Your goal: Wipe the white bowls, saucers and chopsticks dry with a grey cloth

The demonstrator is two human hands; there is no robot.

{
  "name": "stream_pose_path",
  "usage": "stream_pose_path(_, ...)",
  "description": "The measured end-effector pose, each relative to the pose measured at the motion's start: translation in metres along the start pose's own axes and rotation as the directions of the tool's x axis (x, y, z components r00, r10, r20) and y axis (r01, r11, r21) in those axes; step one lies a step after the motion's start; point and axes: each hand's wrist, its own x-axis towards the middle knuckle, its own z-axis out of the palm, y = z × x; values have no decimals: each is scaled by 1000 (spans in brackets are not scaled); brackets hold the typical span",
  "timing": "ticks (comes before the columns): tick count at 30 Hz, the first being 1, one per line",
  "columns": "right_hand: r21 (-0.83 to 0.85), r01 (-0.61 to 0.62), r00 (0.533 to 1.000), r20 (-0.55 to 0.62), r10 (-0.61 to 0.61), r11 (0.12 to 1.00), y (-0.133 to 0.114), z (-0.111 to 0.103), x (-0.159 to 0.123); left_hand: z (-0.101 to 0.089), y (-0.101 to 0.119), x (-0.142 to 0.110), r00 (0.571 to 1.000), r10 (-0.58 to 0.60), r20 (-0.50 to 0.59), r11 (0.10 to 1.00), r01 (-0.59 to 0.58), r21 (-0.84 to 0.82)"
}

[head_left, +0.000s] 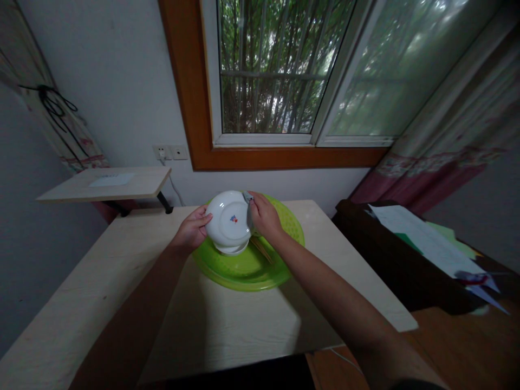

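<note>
A white plate (228, 219) with a small red and blue mark at its middle is held tilted on edge over a round green basin (247, 268) on the table. My left hand (190, 230) grips the plate's left rim, fingers curled on it. My right hand (264, 215) is closed at the plate's upper right rim, pinching a small grey thing (247, 197) that looks like a cloth or scrubber. Under the plate stands a white bowl (233, 249). Wooden chopsticks (262, 250) lie in the basin beside my right wrist.
The pale wooden table (122, 281) reaches to the wall under a window. A small shelf (108, 184) juts out at left. A dark cabinet (398, 260) with papers (430, 244) stands at right, next to a pink curtain (426, 179).
</note>
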Motion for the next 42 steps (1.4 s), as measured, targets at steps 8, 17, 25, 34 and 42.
stream_pose_path(8,12,78,996,46,-79,997,-5,-1,-3,-7,0,6,983,102,-150,989,-116,-89)
stream_pose_path(17,86,480,815,326,-480,873,-28,8,-17,-6,-1,9,988,95,-122,981,-114,-158)
stream_pose_path(25,-25,377,893,273,-357,926,-17,9,-8,-1,-1,6,998,17,-60,995,-23,-97)
stream_pose_path(34,-148,321,937,191,-291,935,-16,-4,-7,-7,-2,7,987,59,-148,995,-71,-76)
stream_pose_path(42,10,516,825,264,-500,856,-19,1,-12,-3,-1,8,992,45,-119,992,-58,-112)
